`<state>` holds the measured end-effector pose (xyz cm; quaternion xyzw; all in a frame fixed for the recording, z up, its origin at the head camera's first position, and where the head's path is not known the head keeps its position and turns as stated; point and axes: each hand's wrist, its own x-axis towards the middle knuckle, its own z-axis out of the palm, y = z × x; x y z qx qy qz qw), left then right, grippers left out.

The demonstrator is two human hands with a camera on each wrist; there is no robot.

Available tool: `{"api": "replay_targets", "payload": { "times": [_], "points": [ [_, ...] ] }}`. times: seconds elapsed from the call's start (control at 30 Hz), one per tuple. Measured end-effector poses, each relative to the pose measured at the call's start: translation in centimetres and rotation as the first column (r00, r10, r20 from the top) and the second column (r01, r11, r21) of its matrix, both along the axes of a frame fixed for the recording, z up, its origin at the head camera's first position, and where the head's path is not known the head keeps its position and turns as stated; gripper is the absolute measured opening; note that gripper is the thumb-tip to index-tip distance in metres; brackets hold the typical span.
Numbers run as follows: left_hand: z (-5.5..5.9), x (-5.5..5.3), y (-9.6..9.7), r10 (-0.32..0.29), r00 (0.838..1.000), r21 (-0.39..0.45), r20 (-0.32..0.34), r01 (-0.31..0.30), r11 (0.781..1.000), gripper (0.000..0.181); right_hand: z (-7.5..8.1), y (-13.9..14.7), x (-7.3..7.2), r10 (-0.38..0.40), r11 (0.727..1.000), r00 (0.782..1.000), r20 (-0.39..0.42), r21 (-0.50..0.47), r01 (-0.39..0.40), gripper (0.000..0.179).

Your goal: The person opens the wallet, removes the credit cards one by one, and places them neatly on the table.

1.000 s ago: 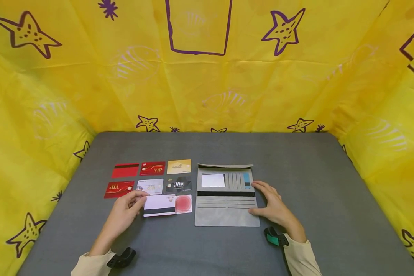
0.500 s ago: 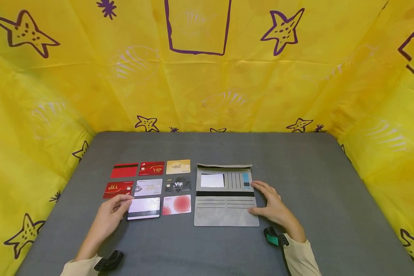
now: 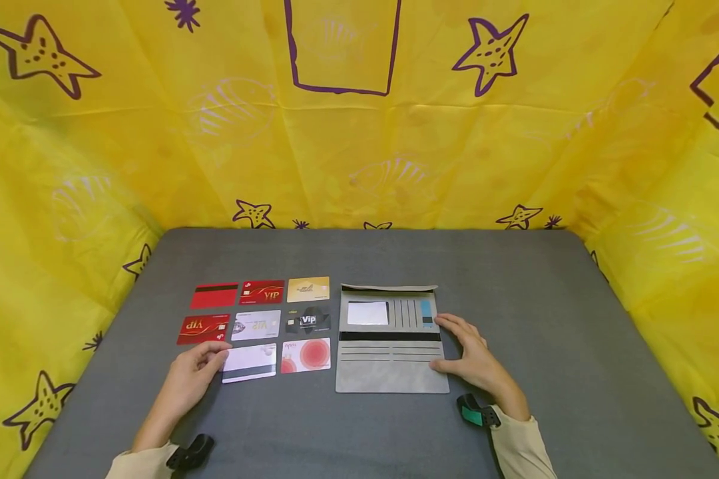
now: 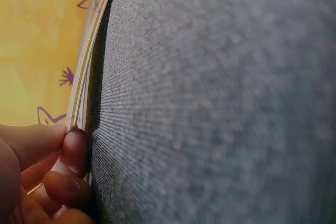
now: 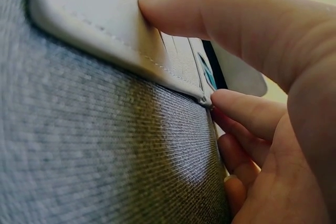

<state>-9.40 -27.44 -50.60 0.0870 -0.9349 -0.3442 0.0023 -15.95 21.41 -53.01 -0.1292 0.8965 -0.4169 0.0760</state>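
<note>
At the front left of the table, my left hand (image 3: 193,376) pinches the left edge of a white card (image 3: 250,359) with a dark stripe, thumb over fingers. Seen edge-on in the left wrist view, the card (image 4: 86,77) lies close over the grey cloth. An open grey wallet (image 3: 389,379) lies right of the cards, a white card and a blue card (image 3: 427,309) in its upper half. My right hand (image 3: 476,352) rests at the wallet's right edge, thumb and fingers spread apart. In the right wrist view the thumb (image 5: 184,9) lies on the wallet's lower panel.
Several cards lie in rows on the grey table (image 3: 515,279): a red striped one (image 3: 214,299), two red VIP cards, a gold one (image 3: 308,290), a silver one (image 3: 256,325), a black one (image 3: 308,320) and a pink-circled one (image 3: 305,356). Yellow patterned cloth (image 3: 359,146) surrounds the table.
My left hand has drawn the white card left, off the pink-circled card, which now shows whole, and set it beside it. My right hand has stayed on the wallet.
</note>
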Motion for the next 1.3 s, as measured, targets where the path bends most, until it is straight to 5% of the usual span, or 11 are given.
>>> {"api": "replay_targets", "payload": {
  "times": [0.37, 1.3],
  "points": [
    [0.08, -0.16, 0.30, -0.054, 0.995, -0.004, 0.084, 0.054, 0.999, 0.041, 0.05, -0.05, 0.08, -0.006, 1.000, 1.000, 0.007, -0.003, 0.006, 0.081],
    [-0.01, -0.47, 0.09, -0.080, 0.996, -0.022, 0.039, 0.081, 0.996, 0.036, 0.32, -0.10, 0.25, -0.002, 1.000, 1.000, 0.006, -0.006, 0.002, 0.081]
  ]
}}
